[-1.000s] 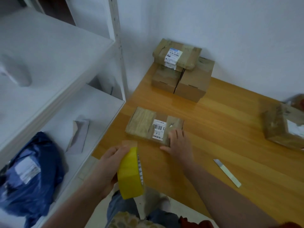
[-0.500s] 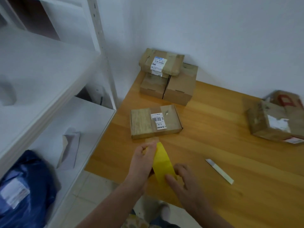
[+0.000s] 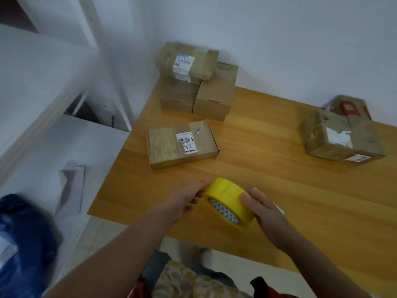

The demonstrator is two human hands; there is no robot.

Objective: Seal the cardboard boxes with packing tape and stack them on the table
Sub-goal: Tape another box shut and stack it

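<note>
Above the wooden table's [image 3: 279, 168] near edge, left hand [image 3: 184, 201] and right hand [image 3: 263, 208] grip a yellow packing tape roll [image 3: 228, 200], fingers curled around it. Flat labelled cardboard box [image 3: 182, 144] lies just beyond, untouched.

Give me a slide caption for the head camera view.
The left hand and right hand hold a yellow tape roll over the table, near a flat cardboard box.

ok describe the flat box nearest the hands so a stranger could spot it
On the wooden table, look near its left edge, just beyond the yellow tape roll. The flat box lies alone there, unlike the stacked boxes in the corner, with a barcode label on top.
</note>
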